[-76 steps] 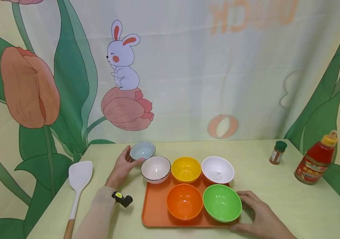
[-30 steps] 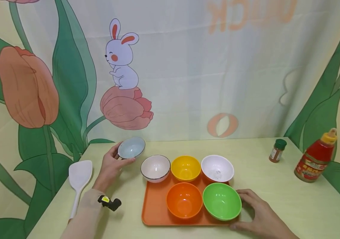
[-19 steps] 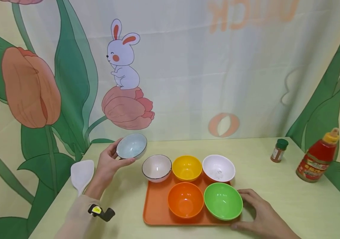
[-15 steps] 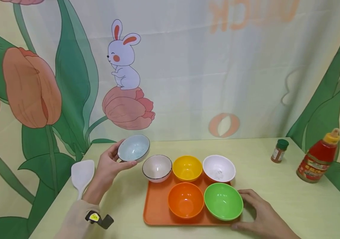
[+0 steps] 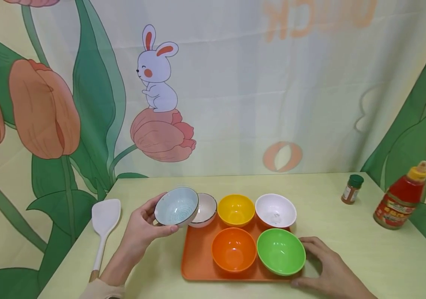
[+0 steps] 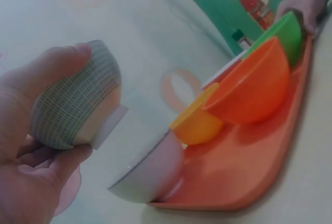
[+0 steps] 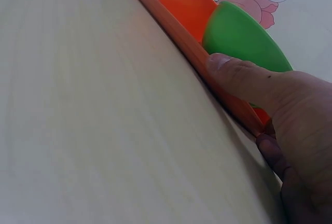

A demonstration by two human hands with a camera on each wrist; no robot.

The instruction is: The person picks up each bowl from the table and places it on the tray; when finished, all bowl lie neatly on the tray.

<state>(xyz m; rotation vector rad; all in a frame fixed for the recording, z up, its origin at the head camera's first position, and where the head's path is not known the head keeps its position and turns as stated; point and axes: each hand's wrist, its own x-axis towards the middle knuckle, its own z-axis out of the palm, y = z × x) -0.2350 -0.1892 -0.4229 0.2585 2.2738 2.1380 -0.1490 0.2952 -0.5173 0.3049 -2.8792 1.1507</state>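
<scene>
My left hand (image 5: 139,230) holds a light blue bowl (image 5: 177,207) by its side, thumb on one side and fingers on the other. The bowl is raised and tilted, and its patterned outside (image 6: 78,99) shows in the left wrist view. It partly covers a cream bowl (image 5: 206,209) with a dark rim. On the orange tray (image 5: 197,261) are the cream bowl, a yellow bowl (image 5: 236,211), a white bowl (image 5: 275,211), an orange bowl (image 5: 234,250) and a green bowl (image 5: 281,252). My right hand (image 5: 326,265) grips the tray's near right corner, beside the green bowl.
To the left lies a white spatula (image 5: 106,216) with a wooden handle. A green-capped spice jar (image 5: 352,189) and a red sauce bottle (image 5: 401,199) stand at the right. A printed curtain (image 5: 227,95) hangs behind the table (image 5: 153,270).
My left hand lifted the light blue bowl from behind the cream bowl, first leftward, then right and nearer, in front of the cream bowl's left side. My right hand stayed at the tray corner.
</scene>
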